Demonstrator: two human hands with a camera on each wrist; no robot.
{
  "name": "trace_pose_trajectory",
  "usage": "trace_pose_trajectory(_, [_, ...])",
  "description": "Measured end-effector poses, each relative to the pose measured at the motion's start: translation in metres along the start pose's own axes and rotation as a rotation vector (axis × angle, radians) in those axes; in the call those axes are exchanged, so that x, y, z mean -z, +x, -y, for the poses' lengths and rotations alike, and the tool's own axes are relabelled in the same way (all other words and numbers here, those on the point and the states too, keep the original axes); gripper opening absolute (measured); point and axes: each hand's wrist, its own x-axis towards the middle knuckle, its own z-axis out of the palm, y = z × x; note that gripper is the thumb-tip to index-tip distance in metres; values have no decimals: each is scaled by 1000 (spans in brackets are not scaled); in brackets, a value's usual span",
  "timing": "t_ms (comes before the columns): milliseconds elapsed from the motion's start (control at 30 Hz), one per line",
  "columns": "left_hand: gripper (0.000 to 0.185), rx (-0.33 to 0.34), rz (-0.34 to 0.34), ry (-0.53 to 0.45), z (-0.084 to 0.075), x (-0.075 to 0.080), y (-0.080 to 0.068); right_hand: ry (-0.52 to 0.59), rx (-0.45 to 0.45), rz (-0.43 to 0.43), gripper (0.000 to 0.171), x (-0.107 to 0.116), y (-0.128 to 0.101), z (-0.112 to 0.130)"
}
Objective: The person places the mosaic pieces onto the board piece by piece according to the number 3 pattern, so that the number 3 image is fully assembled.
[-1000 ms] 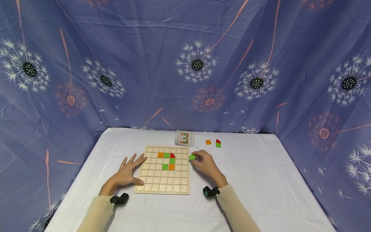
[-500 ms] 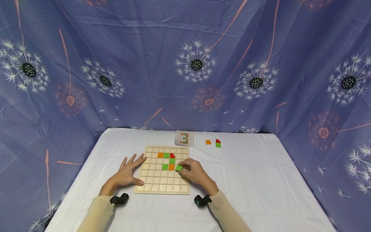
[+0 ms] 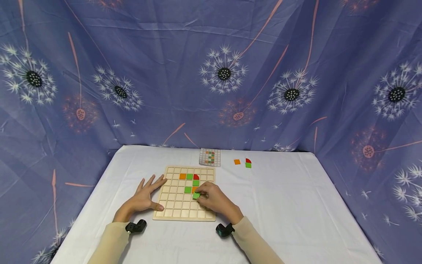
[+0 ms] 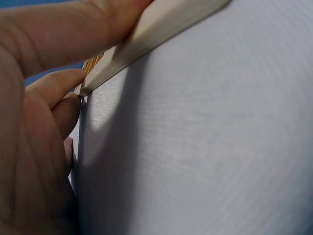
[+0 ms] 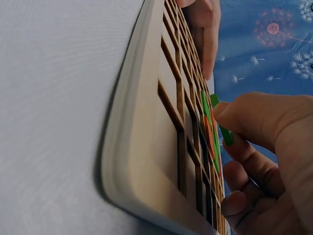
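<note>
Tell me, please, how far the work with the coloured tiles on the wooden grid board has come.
Six tiles already sit in the wooden grid board: orange, green and red in one row, green below, then green and orange. The right hand pinches a green tile over the cell under the orange one. The left hand rests flat against the board's edge. Three loose tiles remain by the pattern card.

The head camera looks down from above on the pale wooden grid board point(image 3: 184, 193); both wrist cameras skim its edge point(image 4: 146, 34) point(image 5: 146, 147) very close.
</note>
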Motion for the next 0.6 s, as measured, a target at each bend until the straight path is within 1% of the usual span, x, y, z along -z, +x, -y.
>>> trace_pose_trajectory(167, [119,5,1,5,1,0,1,-32,-4,27,29,-2,2,0])
trace_pose_trajectory(433, [118,1,-1,15,1,0,1,-32,9,20,27,-6,1,0])
trace_pose_trajectory(600, [117,-9,-8,10,0,1,1,-54,26,11,26,-7,2,0])
